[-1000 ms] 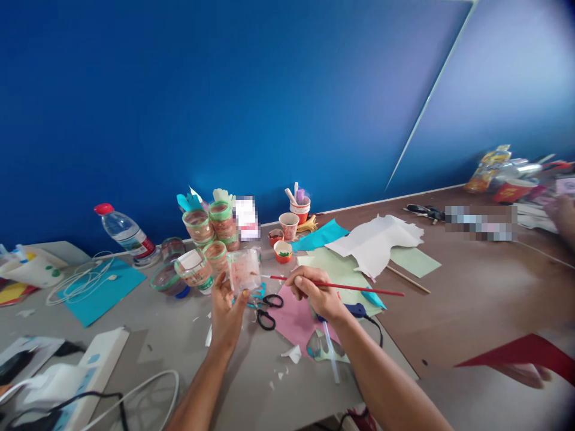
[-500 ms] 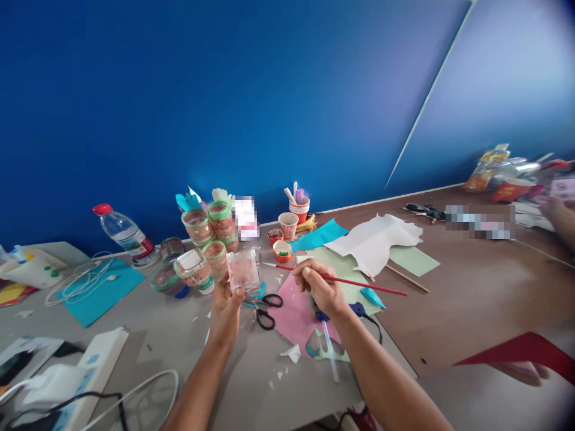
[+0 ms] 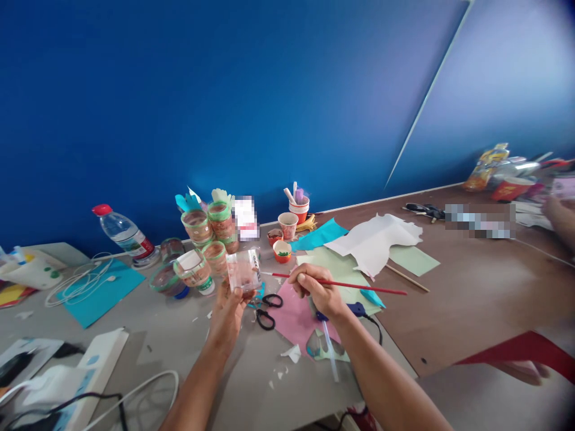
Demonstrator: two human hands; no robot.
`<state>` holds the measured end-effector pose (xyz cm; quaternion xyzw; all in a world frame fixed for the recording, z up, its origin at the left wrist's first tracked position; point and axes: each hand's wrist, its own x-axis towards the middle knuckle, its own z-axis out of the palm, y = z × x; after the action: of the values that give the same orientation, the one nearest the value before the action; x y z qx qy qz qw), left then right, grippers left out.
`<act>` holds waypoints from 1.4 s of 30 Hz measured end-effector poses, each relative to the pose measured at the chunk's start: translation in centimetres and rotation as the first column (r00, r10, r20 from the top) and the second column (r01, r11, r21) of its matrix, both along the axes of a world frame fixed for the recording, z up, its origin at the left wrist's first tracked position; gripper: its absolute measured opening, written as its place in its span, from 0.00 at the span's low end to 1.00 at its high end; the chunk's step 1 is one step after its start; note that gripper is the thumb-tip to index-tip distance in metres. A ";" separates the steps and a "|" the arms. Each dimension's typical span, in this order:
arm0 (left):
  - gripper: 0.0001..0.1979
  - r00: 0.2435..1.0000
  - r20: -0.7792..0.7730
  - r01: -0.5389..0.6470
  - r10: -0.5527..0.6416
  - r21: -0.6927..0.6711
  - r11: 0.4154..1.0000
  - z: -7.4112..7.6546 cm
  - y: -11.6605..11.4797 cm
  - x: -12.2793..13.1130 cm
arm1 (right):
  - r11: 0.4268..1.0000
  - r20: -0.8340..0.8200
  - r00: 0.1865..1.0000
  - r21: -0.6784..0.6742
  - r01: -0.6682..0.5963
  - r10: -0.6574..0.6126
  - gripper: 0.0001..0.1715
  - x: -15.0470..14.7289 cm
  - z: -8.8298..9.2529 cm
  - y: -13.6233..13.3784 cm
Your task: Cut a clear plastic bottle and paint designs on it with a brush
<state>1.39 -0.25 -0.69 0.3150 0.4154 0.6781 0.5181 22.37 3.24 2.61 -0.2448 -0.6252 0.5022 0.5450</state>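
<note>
My left hand (image 3: 230,308) is closed around the lower part of a clear plastic cup (image 3: 242,269) with small dark marks along its right side. In my right hand (image 3: 314,288) is a thin red paintbrush (image 3: 359,287), pinched between thumb and fingers. Its pale tip points left and is close to the cup's right side; whether it touches I cannot tell. Black-handled scissors (image 3: 266,319) lie below the brush, partly over a pink paper sheet (image 3: 290,308). Beyond the brush stands a small cut-down paper cup (image 3: 282,251) with green inside.
Several green-rimmed cups (image 3: 196,222) are stacked at the left, near a red-capped bottle (image 3: 128,236). A blue glue gun (image 3: 357,309) lies under my right forearm. White paper (image 3: 377,242) lies at right. A power strip (image 3: 96,371) is front left. Another person's hand (image 3: 561,218) is far right.
The brush tip has dropped slightly and stays near the cup. The cup has turned a little in my left hand, and more dark marks show on its right side.
</note>
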 end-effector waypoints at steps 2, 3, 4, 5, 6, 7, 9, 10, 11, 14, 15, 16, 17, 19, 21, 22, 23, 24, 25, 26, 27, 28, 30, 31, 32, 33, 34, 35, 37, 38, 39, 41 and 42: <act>0.25 1.000 0.004 0.010 -0.010 -0.007 1.000 0.1 -0.1 -0.1 | 0.999 -0.010 1.000 -0.034 -0.022 0.021 0.16 0.1 -0.1 0.1; 0.25 1.000 0.008 0.016 -0.016 -0.008 1.000 0.1 -0.2 -0.1 | 0.999 -0.029 0.999 -0.050 -0.018 0.017 0.16 0.1 -0.2 0.1; 0.24 1.000 0.011 0.024 -0.023 -0.009 1.000 0.1 -0.2 -0.1 | 0.998 -0.052 0.999 -0.061 -0.005 0.002 0.16 0.1 -0.3 0.2; 0.24 0.999 0.012 0.037 -0.037 -0.012 0.999 0.1 -0.3 -0.1 | 0.998 -0.070 0.997 -0.067 0.010 -0.015 0.17 0.1 -0.4 0.2; 0.23 0.999 0.013 0.052 -0.052 -0.014 0.999 0.2 -0.4 -0.1 | 0.997 -0.079 0.996 -0.068 0.024 -0.029 0.17 0.1 -0.4 0.3; 0.23 0.998 0.012 0.067 -0.067 -0.016 0.998 0.2 -0.4 -0.1 | 0.997 -0.079 0.996 -0.066 0.031 -0.036 0.17 0.1 -0.4 0.3; 0.22 0.996 0.010 0.085 -0.085 -0.018 0.996 0.4 -0.5 -0.1 | 0.998 -0.055 0.998 -0.067 0.013 -0.017 0.17 0.0 -0.4 0.3; 0.21 0.996 0.012 0.088 -0.088 -0.020 0.996 0.5 -0.6 0.0 | 0.997 -0.047 0.999 -0.074 -0.006 0.002 0.17 0.1 -0.4 0.3; 0.19 0.996 0.018 0.087 -0.087 -0.021 0.996 0.6 -0.6 0.0 | 0.996 -0.050 0.999 -0.084 -0.025 0.021 0.17 0.1 -0.4 0.3; 0.16 0.992 0.051 0.117 -0.116 -0.030 0.993 0.8 -0.7 -0.1 | 0.994 -0.105 0.994 -0.109 -0.023 0.011 0.17 0.2 -0.4 0.3; 0.16 0.989 0.065 0.137 -0.134 -0.034 0.990 0.8 -0.7 -0.1 | 0.993 -0.120 0.993 -0.114 0.002 -0.015 0.17 0.2 -0.4 0.4; 0.17 0.985 0.078 0.156 -0.152 -0.038 0.987 0.8 -0.7 -0.1 | 0.993 -0.125 0.992 -0.117 0.023 -0.037 0.17 0.1 -0.4 0.4; 0.17 0.982 0.090 0.171 -0.167 -0.042 0.984 0.7 -0.6 -0.1 | 0.992 -0.117 0.992 -0.120 0.032 -0.046 0.17 0.1 -0.4 0.4; 0.16 0.978 0.118 0.180 -0.172 -0.056 0.982 0.6 -0.6 -0.2 | 0.992 -0.087 0.996 -0.124 0.002 -0.013 0.17 0.1 -0.5 0.5; 0.17 0.976 0.146 0.176 -0.164 -0.076 0.981 0.4 -0.5 -0.3 | 0.990 -0.068 0.997 -0.132 -0.056 0.047 0.17 0.2 -0.5 0.5; 0.17 0.975 0.156 0.173 -0.159 -0.085 0.981 0.4 -0.5 -0.3 | 0.988 -0.072 0.996 -0.137 -0.070 0.061 0.17 0.2 -0.5 0.4; 0.18 0.974 0.162 0.174 -0.158 -0.090 0.981 0.3 -0.5 -0.4 | 0.988 -0.086 0.995 -0.138 -0.068 0.056 0.17 0.2 -0.5 0.4; 0.18 0.973 0.164 0.177 -0.161 -0.090 0.980 0.3 -0.5 -0.4 | 0.989 -0.103 0.994 -0.138 -0.052 0.038 0.17 0.2 -0.4 0.4; 0.17 0.972 0.163 0.186 -0.170 -0.087 0.979 0.3 -0.5 -0.4 | 0.990 -0.117 0.993 -0.135 -0.030 0.015 0.17 0.2 -0.4 0.5; 0.17 0.970 0.163 0.196 -0.180 -0.083 0.977 0.2 -0.5 -0.4 | 0.991 -0.122 0.992 -0.132 -0.011 -0.006 0.17 0.2 -0.3 0.5; 0.16 0.968 0.167 0.202 -0.186 -0.080 0.976 0.2 -0.5 -0.4 | 0.992 -0.116 0.993 -0.129 -0.004 -0.011 0.17 0.1 -0.3 0.5; 0.16 0.966 0.179 0.203 -0.187 -0.080 0.976 0.2 -0.5 -0.4 | 0.992 -0.100 0.995 -0.129 -0.014 0.001 0.17 0.1 -0.3 0.4; 0.16 0.960 0.221 0.193 -0.170 -0.089 0.977 0.1 -0.5 -0.5 | 0.987 -0.064 0.996 -0.145 -0.070 0.062 0.17 0.2 -0.3 0.4; 0.16 0.956 0.246 0.188 -0.160 -0.095 0.978 0.1 -0.4 -0.5 | 0.982 -0.057 0.994 -0.160 -0.099 0.091 0.17 0.2 -0.3 0.4; 0.15 0.951 0.270 0.183 -0.151 -0.099 0.978 0.1 -0.4 -0.6 | 0.977 -0.060 0.992 -0.176 -0.118 0.108 0.17 0.3 -0.3 0.4; 0.15 0.946 0.289 0.185 -0.150 -0.101 0.977 0.1 -0.3 -0.7 | 0.974 -0.074 0.991 -0.191 -0.123 0.110 0.16 0.3 -0.3 0.4; 0.16 0.941 0.302 0.190 -0.152 -0.101 0.977 0.1 -0.3 -0.7 | 0.972 -0.101 0.990 -0.203 -0.114 0.095 0.16 0.3 -0.3 0.5; 0.16 0.937 0.313 0.197 -0.157 -0.100 0.975 0.1 -0.2 -0.8 | 0.972 -0.141 0.988 -0.212 -0.098 0.068 0.16 0.3 -0.3 0.6; 0.17 0.925 0.339 0.219 -0.173 -0.102 0.970 0.1 -0.2 -1.0 | 0.973 -0.242 0.970 -0.225 -0.055 -0.002 0.15 0.2 -0.2 0.8; 0.17 0.916 0.358 0.233 -0.181 -0.106 0.967 0.1 -0.2 -1.1 | 0.972 -0.287 0.957 -0.232 -0.040 -0.029 0.14 0.1 -0.1 1.0; 0.18 0.905 0.381 0.246 -0.188 -0.109 0.963 0.1 -0.2 -1.2 | 0.971 -0.322 0.946 -0.238 -0.038 -0.042 0.14 0.0 -0.1 1.1; 0.19 0.883 0.428 0.264 -0.194 -0.109 0.958 0.3 -0.2 -1.3 | 0.968 -0.351 0.936 -0.242 -0.074 -0.016 0.13 -0.1 -0.1 1.3; 0.19 0.874 0.445 0.267 -0.194 -0.106 0.958 0.4 -0.2 -1.4 | 0.965 -0.349 0.937 -0.239 -0.111 0.021 0.13 -0.1 -0.2 1.4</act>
<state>0.00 -0.45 -0.30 0.1611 0.3045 0.6273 0.6985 22.25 4.60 2.40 -0.2004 -0.4587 0.6315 0.5921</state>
